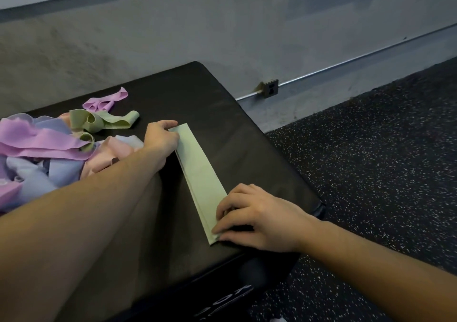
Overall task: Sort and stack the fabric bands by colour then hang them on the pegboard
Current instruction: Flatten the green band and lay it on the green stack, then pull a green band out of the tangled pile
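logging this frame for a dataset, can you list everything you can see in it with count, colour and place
flat green band: one, pale green, laid straight on the black bench top, held at both ends
loose green bands: count unclear, olive green, curled beside the pile at the far left
band pile: count unclear, purple, blue and pink, tangled at the left edge of the bench
purple band: one, lilac, behind the pile
bench: one, black, padded, centre
wall outlet: one, low on the grey wall
floor: black, white-speckled, right
left hand: grips the band's far end
right hand: presses the near end
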The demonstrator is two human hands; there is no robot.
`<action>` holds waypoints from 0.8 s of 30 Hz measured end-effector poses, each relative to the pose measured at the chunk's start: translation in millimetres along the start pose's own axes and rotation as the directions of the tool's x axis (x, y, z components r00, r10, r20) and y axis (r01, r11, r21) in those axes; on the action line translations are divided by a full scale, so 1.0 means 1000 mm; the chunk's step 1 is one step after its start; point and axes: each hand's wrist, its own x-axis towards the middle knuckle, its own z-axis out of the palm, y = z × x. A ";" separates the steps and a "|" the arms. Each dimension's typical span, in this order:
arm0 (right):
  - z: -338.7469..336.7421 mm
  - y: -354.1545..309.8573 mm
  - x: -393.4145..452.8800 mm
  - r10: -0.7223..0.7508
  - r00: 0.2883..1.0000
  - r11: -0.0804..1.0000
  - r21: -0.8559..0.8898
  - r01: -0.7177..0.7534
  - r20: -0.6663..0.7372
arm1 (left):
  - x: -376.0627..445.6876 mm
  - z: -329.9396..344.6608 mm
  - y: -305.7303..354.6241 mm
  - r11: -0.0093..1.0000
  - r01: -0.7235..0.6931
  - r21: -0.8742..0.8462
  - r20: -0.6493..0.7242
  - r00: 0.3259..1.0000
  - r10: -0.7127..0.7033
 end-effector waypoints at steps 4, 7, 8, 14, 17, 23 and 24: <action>0.001 -0.001 0.002 0.041 0.999 0.998 0.042 -0.041 -0.002 | -0.013 -0.008 0.007 0.997 -0.067 0.034 0.003 0.998 0.067; -0.002 -0.004 0.003 0.102 0.991 0.985 0.147 -0.089 -0.083 | -0.029 -0.022 0.011 0.975 -0.199 0.094 -0.028 0.979 0.202; -0.004 -0.005 0.003 0.137 0.985 0.975 0.190 -0.114 -0.107 | -0.036 -0.028 0.012 0.965 -0.240 0.104 -0.008 0.970 0.242; -0.005 -0.020 0.011 0.299 0.936 0.933 0.264 -0.245 -0.188 | -0.088 -0.081 0.002 0.874 -0.432 0.220 0.205 0.897 0.392; -0.003 -0.038 0.021 0.306 0.931 0.934 0.250 -0.254 -0.198 | -0.121 -0.112 -0.018 0.830 -0.496 0.255 0.185 0.867 0.462; 0.001 -0.089 0.066 0.244 0.964 0.952 0.216 -0.217 -0.104 | -0.167 -0.186 -0.075 0.844 -0.486 0.226 0.223 0.869 0.441; 0.002 -0.099 0.076 0.229 0.970 0.955 0.211 -0.208 -0.078 | -0.174 -0.199 -0.085 0.845 -0.481 0.235 0.215 0.873 0.437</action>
